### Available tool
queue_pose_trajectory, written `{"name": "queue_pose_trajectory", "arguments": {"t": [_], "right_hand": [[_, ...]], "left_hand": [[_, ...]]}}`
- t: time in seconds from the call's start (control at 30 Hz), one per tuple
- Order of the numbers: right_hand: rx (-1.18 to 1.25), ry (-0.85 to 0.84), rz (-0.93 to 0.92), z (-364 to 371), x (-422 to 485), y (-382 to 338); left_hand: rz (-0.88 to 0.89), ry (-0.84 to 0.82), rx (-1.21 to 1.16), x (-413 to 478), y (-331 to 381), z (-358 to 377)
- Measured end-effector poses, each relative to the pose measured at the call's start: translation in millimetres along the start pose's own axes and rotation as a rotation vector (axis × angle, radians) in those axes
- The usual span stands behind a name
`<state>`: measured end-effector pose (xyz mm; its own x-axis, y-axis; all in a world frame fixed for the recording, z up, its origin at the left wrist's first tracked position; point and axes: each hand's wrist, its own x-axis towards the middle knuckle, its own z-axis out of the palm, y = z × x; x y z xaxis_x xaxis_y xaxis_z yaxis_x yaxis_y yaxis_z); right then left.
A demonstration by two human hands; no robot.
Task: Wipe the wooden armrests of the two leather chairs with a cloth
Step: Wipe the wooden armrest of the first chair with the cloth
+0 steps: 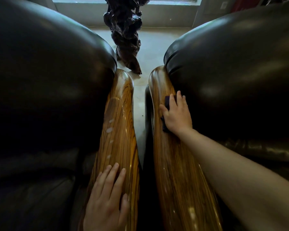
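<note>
Two glossy striped wooden armrests run side by side between two dark leather chairs. On the right armrest (177, 164), my right hand (177, 115) presses a small dark cloth (168, 101) flat against the wood, near the far end by the chair back. The cloth shows only at the fingertips and under the palm edge. My left hand (107, 197) lies flat with fingers spread on the near part of the left armrest (118, 114), holding nothing. Pale smudges dot that armrest.
The left leather chair (45, 80) and the right leather chair (232, 72) bulge in on both sides. A narrow gap of pale floor (138, 100) separates the armrests. A dark gnarled wood sculpture (123, 30) stands on the floor beyond, below a window.
</note>
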<state>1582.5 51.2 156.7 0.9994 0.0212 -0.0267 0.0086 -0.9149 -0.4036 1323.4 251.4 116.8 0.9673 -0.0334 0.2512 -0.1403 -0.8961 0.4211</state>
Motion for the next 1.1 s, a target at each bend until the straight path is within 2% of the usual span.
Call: {"name": "queue_pose_trajectory", "arguments": {"t": [0.1,0.23,0.33,0.4,0.57,0.67,0.77,0.87,0.93,1.0,1.1], "right_hand": [[-0.084,-0.016,-0.141,2,-3,-4],[-0.077,-0.063,-0.410,3,-81,15],[-0.168,-0.109,-0.626,-1,-120,44],[-0.204,-0.113,-0.587,-6,-105,53],[-0.152,-0.066,-0.201,-2,-22,14],[-0.138,-0.024,-0.175,5,-23,-2],[-0.144,-0.015,-0.351,8,-81,14],[-0.199,-0.096,-0.662,7,-151,59],[-0.238,-0.157,-0.771,-3,-152,87],[-0.229,-0.140,-0.648,-8,-121,90],[-0.039,-0.100,-0.151,-4,-64,61]], "left_hand": [[-0.031,-0.027,0.011,0,5,-3],[-0.068,-0.064,0.001,-3,7,-7],[-0.072,-0.081,0.013,-5,5,-4],[-0.073,-0.094,0.014,-6,3,-2],[-0.076,-0.104,0.039,-7,3,-3],[-0.075,-0.112,0.051,-7,4,-3],[-0.090,-0.120,0.040,-7,5,-5],[-0.097,-0.128,0.030,-7,6,-6],[-0.097,-0.131,0.027,-7,6,-6],[-0.095,-0.115,0.016,-6,5,-5],[-0.086,-0.102,0.022,-7,5,-3]]}}
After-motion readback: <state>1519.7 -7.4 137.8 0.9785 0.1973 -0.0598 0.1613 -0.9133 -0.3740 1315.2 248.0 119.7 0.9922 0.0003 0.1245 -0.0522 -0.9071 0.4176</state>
